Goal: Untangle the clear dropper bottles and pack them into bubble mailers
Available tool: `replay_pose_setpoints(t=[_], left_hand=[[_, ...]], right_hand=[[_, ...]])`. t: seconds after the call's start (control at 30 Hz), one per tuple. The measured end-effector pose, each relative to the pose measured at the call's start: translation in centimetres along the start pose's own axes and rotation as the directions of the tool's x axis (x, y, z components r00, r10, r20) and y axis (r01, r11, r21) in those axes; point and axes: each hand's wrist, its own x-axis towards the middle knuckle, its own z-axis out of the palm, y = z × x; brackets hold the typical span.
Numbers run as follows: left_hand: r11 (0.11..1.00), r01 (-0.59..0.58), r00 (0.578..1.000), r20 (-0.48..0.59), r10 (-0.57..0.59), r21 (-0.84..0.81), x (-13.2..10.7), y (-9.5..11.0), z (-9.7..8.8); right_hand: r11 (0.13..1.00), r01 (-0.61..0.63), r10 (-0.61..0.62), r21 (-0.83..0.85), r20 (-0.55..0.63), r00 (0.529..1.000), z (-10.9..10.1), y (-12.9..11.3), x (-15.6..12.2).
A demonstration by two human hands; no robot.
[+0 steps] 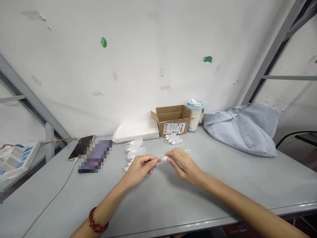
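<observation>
My left hand (141, 168) and my right hand (182, 163) meet above the middle of the grey table (223, 185). Both pinch a small clear plastic piece (162, 157) between their fingertips. A second clear piece (187, 151) lies just behind my right hand. Left of my left hand lies a heap of small white tags with strings (132, 150). A smaller group of white tags (173, 138) sits in front of the cardboard box.
An open cardboard box (172, 120), a lidded cup (194, 115) and a flat white tray (136, 132) stand along the wall. A pale blue cloth bag (244, 129) lies at the right. A phone (80, 147) with a white cable (54, 195) rests at the left.
</observation>
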Motion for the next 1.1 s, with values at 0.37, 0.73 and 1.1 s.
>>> replay_pose_setpoints(t=[0.37, 0.73, 1.1], left_hand=[[0.995, 0.018, 1.000, 0.019, -0.016, -0.100, -0.07, 0.23, 0.10], [0.988, 0.045, 0.998, 0.047, -0.039, -0.146, -0.28, 0.57, 0.16], [0.990, 0.044, 0.998, 0.051, -0.037, -0.135, -0.23, 0.69, 0.23]], right_hand=[[0.999, 0.023, -0.023, 0.038, 0.000, 1.000, -0.50, -0.04, 0.11], [0.999, 0.036, -0.037, 0.026, 0.003, 0.999, -0.59, -0.27, 0.03], [0.999, 0.047, -0.048, 0.025, 0.029, 0.998, -0.45, -0.20, -0.01]])
